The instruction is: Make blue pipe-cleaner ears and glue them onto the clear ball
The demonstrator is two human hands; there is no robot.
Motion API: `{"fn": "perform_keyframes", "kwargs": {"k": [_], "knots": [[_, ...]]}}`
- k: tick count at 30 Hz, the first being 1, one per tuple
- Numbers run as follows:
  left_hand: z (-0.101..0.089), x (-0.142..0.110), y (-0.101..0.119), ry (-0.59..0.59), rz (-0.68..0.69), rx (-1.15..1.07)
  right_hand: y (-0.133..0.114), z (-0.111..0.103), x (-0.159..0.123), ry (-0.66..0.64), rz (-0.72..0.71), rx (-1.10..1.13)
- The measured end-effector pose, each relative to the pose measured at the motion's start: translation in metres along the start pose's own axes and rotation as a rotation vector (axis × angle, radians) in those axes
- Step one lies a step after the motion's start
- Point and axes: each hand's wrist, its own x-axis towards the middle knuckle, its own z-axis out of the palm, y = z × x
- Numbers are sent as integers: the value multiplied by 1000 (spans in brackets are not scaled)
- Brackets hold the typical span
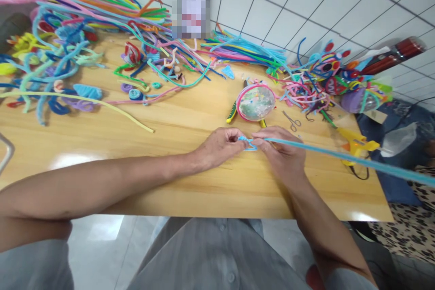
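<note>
A light-blue pipe cleaner [343,153] runs from between my hands out past the right edge of the view. Its near end is bent into a small wound shape with an open loop. My left hand [222,147] pinches that wound end between thumb and fingers. Just to the right, my right hand [283,152] grips the straight length close to the loop. Both hands are low over the table near its front. Beyond them lies a round clear piece with a pink rim [255,102], resting over pliers with green and yellow handles [231,112].
Small scissors [292,121] and a yellow glue gun [356,142] lie to the right. Bundles of coloured pipe cleaners [248,50] line the tiled wall. Twisted pieces [68,65] crowd the left. A yellow pipe cleaner [112,106] stretches across the left of the wooden table [163,131].
</note>
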Motion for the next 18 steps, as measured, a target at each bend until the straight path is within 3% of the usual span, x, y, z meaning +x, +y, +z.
{"fn": "perform_keyframes", "kwargs": {"k": [4, 12, 18], "knots": [[-1, 1, 2, 59, 27, -90, -3, 1, -6, -16, -123, -56], [-3, 4, 1, 111, 83, -282, 5, 2, -5, -32, -554, -352], [-1, 6, 2, 84, 101, -406, 8, -1, -6, 4, -624, -425]]}}
